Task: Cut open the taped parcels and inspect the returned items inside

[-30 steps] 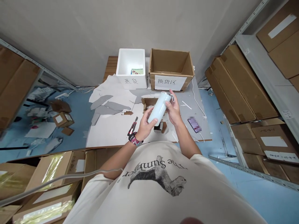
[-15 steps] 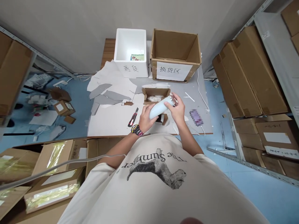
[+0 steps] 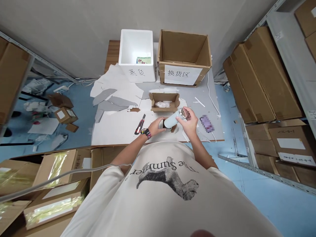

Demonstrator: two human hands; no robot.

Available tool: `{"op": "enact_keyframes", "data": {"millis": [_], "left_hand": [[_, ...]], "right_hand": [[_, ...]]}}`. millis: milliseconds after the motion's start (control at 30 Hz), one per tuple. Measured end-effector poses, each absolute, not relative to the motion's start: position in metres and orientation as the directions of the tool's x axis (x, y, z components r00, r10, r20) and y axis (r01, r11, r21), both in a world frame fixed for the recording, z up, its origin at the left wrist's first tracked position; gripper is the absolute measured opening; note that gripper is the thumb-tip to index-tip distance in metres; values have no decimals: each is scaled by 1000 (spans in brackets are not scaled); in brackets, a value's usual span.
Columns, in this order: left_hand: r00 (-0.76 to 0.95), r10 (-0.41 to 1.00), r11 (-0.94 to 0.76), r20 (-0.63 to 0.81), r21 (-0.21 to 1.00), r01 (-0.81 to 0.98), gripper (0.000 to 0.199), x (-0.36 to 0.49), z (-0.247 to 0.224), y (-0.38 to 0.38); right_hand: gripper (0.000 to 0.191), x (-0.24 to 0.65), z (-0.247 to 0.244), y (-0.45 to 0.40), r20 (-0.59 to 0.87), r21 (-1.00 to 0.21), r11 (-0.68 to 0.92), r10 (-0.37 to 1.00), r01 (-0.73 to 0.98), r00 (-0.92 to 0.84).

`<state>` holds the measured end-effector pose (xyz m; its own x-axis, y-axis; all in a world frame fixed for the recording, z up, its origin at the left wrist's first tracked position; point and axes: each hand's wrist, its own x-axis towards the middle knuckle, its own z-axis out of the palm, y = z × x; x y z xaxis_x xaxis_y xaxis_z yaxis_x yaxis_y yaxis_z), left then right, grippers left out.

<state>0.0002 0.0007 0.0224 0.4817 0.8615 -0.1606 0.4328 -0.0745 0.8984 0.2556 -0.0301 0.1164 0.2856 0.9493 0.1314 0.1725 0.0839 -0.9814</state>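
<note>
Gripped near its metal cap by the right hand [image 3: 187, 121], a pale blue insulated bottle [image 3: 171, 120] is also held at its lower end by the left hand [image 3: 155, 127], slightly tilted above the paper-strewn table [image 3: 206, 95], just in front of a small open cardboard box [image 3: 164, 99].

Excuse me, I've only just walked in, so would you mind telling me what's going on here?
A person at a table is holding a pale blue bottle in both hands, the left hand at its lower end and the right hand at its metal end. Just beyond sits a small cardboard box with white packing inside. A utility knife lies to the left, a phone to the right, and a white foam box and larger cardboard box stand behind.
</note>
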Motion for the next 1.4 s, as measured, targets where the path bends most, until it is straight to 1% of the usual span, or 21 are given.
{"op": "enact_keyframes", "data": {"millis": [167,367,500,567,667,733,867,933,1033,1100,1133,1200,1267,1300,1333,1400], "left_hand": [[450,876,-80,-172,869,488,73,7,20,3],[380,909,-53,-171,857,512,79,7,9,0],[406,902,-80,-149,865,495,74,11,0,-1],[426,896,-119,-123,858,499,71,14,-5,-2],[439,896,-189,-71,834,519,75,15,-12,-3],[451,892,-238,-29,819,523,77,14,-16,-3],[491,871,-305,12,797,521,70,12,-22,-4],[495,869,-313,16,792,524,68,12,-24,-4],[495,869,-304,14,803,512,66,11,-27,-6],[485,874,-269,-10,823,501,67,9,-29,-8],[476,878,-235,-39,833,501,70,7,-30,-8],[456,880,-143,-136,838,526,80,2,-32,-7],[442,862,-65,-247,812,580,84,-2,-32,-4],[440,851,-48,-285,794,607,83,-2,-32,-1],[445,842,-48,-305,779,625,80,-2,-31,1],[467,834,-82,-293,772,630,78,2,-29,6]], "right_hand": [[57,238,115,-33,215,-942,166,966,292,143],[54,240,114,-39,238,-897,241,970,370,-56],[50,239,95,-46,242,-848,262,965,460,-102],[48,234,78,-50,252,-797,266,962,542,-103],[44,225,51,-54,281,-668,272,954,692,-103],[41,221,37,-57,289,-585,276,950,762,-123],[45,215,20,-58,262,-510,310,945,803,-198],[48,212,15,-58,219,-484,300,951,822,-219],[43,212,8,-56,132,-450,268,964,852,-233],[39,217,6,-56,111,-467,261,965,845,-237],[37,221,4,-56,118,-496,259,966,829,-231],[39,232,0,-58,154,-595,237,971,768,-181],[51,244,-6,-59,150,-725,155,987,671,-66],[58,249,-9,-59,104,-789,86,995,608,-7],[67,254,-13,-58,25,-842,5,999,540,28],[83,258,-18,-55,-170,-894,-154,985,420,-2]]}}
